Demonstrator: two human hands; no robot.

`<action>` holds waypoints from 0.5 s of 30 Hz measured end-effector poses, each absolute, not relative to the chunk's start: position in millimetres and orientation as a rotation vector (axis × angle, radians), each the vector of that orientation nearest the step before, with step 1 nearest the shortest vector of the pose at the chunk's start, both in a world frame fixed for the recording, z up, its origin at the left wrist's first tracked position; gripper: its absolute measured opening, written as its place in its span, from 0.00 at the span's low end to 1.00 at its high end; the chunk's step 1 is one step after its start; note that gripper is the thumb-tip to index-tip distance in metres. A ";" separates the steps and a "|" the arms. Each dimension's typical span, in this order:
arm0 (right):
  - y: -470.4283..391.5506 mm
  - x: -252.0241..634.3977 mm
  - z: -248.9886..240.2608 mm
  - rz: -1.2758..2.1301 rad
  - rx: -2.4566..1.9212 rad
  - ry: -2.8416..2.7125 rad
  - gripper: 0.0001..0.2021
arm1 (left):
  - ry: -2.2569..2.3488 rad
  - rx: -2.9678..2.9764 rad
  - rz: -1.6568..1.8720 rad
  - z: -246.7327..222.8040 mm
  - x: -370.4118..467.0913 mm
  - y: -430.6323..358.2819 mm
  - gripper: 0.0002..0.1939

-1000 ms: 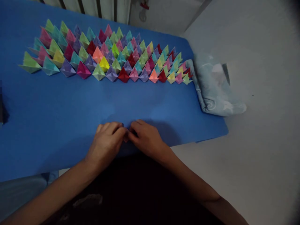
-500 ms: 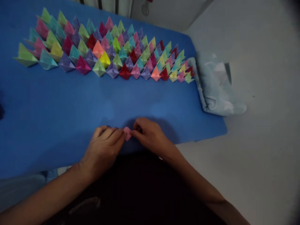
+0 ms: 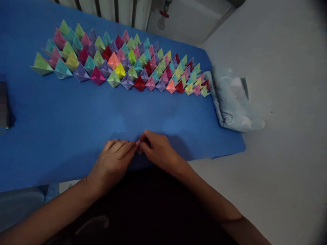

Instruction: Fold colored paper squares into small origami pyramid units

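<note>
A small pink folded paper (image 3: pixel 139 151) is pinched between my two hands close to the near edge of the blue table. My left hand (image 3: pixel 115 154) grips its left side, fingers pressed together. From the right, the thumb and bent forefinger of my right hand (image 3: pixel 156 145) close on the same paper. The fingers cover most of it, so its exact folds are hidden. Farther back, several rows of colourful folded paper boats (image 3: pixel 127 81) stand across the table, larger at the left and smaller toward the right.
The blue table (image 3: pixel 76 129) ends at a pale wall (image 3: pixel 281 153) on the right. A folded grey-blue patterned cloth (image 3: pixel 227 102) lies at the table's right end. White slats (image 3: pixel 107 12) rise behind the far edge. A blurred dark object (image 3: pixel 3 105) sits at the left edge.
My right hand's fingers have moved left over the pink paper, covering more of it. The view has shifted slightly, so the boats appear lower and the left-hand ones farther right.
</note>
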State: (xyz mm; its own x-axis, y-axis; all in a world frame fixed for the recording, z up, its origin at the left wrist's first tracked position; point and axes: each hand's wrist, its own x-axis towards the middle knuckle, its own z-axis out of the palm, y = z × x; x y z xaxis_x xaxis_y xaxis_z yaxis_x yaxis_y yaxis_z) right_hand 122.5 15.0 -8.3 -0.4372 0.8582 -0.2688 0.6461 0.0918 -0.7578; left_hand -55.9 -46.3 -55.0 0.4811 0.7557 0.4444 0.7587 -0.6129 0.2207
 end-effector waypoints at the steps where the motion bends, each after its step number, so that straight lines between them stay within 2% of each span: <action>1: 16.5 122.0 -8.7 1.254 -1.523 -2.142 0.05 | -1.383 -2.696 -0.807 -56.7 -57.6 -47.3 0.16; 15: 25.2 115.4 -1.3 1.276 -1.595 -2.259 0.08 | -1.278 -2.672 -0.768 -43.5 -56.1 -43.4 0.16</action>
